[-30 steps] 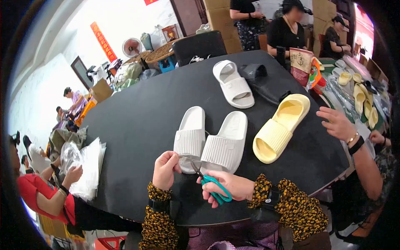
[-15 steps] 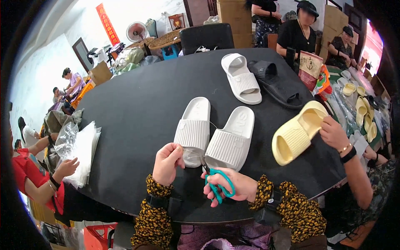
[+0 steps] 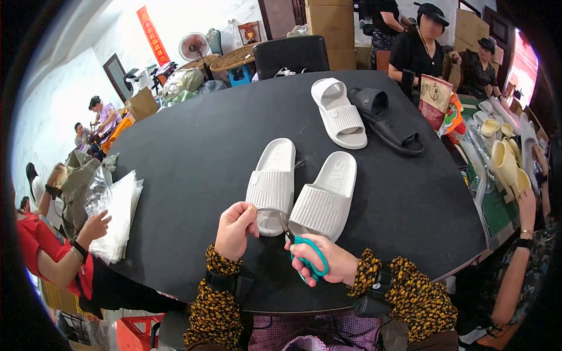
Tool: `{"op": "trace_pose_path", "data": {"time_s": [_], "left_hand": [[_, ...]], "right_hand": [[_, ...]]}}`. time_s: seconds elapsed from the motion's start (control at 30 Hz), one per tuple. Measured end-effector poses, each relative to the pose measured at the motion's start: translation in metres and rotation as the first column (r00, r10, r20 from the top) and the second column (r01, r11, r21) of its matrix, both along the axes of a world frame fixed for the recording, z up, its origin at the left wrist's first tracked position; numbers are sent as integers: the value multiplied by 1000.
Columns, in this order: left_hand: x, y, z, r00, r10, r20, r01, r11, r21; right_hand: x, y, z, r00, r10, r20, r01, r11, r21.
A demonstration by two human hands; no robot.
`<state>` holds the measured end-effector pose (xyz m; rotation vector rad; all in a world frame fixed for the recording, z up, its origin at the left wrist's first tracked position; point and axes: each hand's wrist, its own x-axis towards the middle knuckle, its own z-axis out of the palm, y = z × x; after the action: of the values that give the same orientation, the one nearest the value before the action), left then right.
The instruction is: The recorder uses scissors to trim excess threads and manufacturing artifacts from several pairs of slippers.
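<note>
Two light grey slide slippers lie side by side on the black table, toe ends toward me: the left slipper (image 3: 270, 190) and the right slipper (image 3: 323, 202). My left hand (image 3: 236, 230) is closed in a pinch at the toe of the left slipper; whatever is between its fingertips is too small to make out. Teal-handled scissors (image 3: 317, 250) are gripped in my right hand (image 3: 336, 261). Their blades point up between the two toes, close to my left fingertips. Whether the blade tips touch anything cannot be made out.
Beyond lie another light grey slipper (image 3: 339, 114) and a black slipper (image 3: 389, 123). Clear plastic bags (image 3: 120, 216) sit at the left edge beside a person in red. To the right, a co-worker's hand (image 3: 527, 205) holds yellow slippers (image 3: 506, 167) over a green surface.
The co-worker on the right has carried a yellow slipper off the table to the right. A hand of the person in red has risen. My scissors have shifted only slightly.
</note>
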<state>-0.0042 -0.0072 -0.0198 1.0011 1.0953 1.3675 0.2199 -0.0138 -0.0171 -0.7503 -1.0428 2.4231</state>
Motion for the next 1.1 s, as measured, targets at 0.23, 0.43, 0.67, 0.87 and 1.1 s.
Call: {"op": "trace_pose_path", "data": {"time_s": [0.23, 0.43, 0.67, 0.87, 1.1], "left_hand": [[0, 2, 5, 997, 70, 22, -70, 998, 2], [-10, -19, 17, 996, 75, 55, -75, 997, 5], [-23, -98, 53, 983, 137, -123, -135, 990, 31], [-71, -183, 58, 867, 255, -428, -316, 945, -79], [-130, -265, 22, 725, 234, -647, -508, 816, -274]], "right_hand": [[2, 4, 2, 999, -35, -20, 38, 991, 132], [11, 16, 3, 994, -30, -101, 45, 988, 147], [20, 17, 9, 994, -54, -92, 69, 984, 165], [11, 20, 15, 993, -109, -40, 115, 976, 184], [6, 18, 10, 990, -126, 62, 106, 961, 255]]}}
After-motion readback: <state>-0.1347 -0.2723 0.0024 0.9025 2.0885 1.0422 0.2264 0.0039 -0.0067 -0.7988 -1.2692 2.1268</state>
